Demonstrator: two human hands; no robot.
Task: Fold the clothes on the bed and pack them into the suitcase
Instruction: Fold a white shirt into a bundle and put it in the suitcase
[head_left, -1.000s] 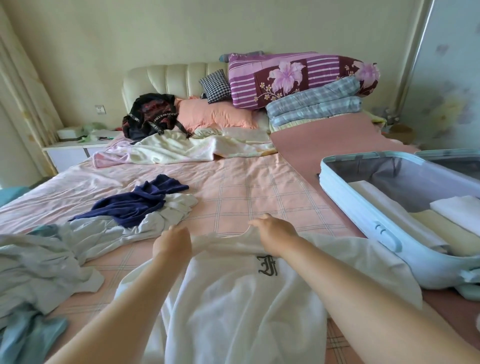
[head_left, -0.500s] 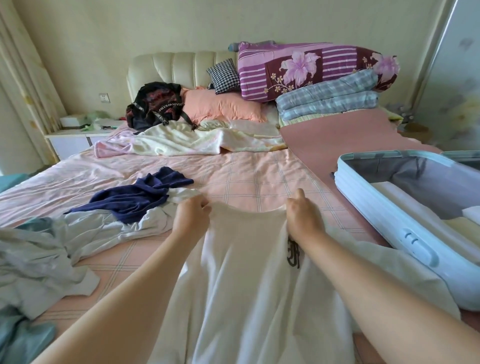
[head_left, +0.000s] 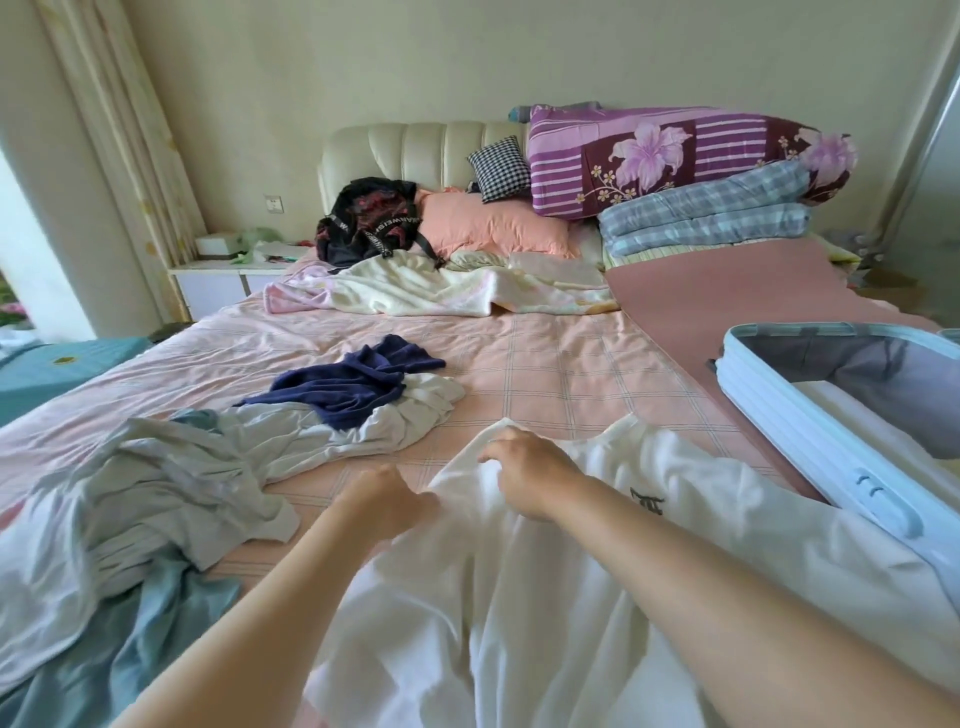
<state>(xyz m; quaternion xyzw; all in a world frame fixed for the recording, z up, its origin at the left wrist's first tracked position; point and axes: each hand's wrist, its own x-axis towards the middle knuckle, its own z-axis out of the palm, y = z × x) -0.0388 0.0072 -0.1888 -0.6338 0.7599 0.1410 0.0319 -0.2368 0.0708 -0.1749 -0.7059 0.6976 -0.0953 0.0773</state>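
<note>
Head view: looks down both bare forearms onto a bed (head_left: 545, 374) with a pink checked sheet.
Suitcase: a light blue suitcase (head_left: 810, 441) lies open on the right side of the bed, on a dusty pink mat (head_left: 727, 296).
Suitcase contents: a grey lining with a pale folded cloth (head_left: 841, 402) along the near wall; the rest runs out of view.
T-shirt: a white T-shirt (head_left: 519, 597) with a dark emblem (head_left: 647, 504) is spread on the near part of the bed, just left of the suitcase and under both arms.
Other clothes: a navy garment (head_left: 353, 384) lies crumpled on a white garment (head_left: 405, 421) at mid-bed. A pale grey heap (head_left: 156, 493) and a light blue cloth (head_left: 130, 639) fill the near left corner.
Edges: the T-shirt's right side reaches the suitcase wall, while its left edge lies apart from the grey heap.
Open room: bare sheet stretches beyond the hands, between the navy garment and the mat, up to a rumpled cream blanket (head_left: 441, 286).
Left hand: the left hand (head_left: 384, 499) is knuckles up, and its grip is closed on the T-shirt's left edge.
Right hand: the right hand (head_left: 530, 478) is just beside it, fingers curled, its grip pinching a raised fold of the T-shirt near the top.
Head of bed: a black backpack (head_left: 369, 218), a peach pillow (head_left: 493, 223) and a purple flowered quilt (head_left: 675, 156) on a folded plaid blanket (head_left: 701, 218).
</note>
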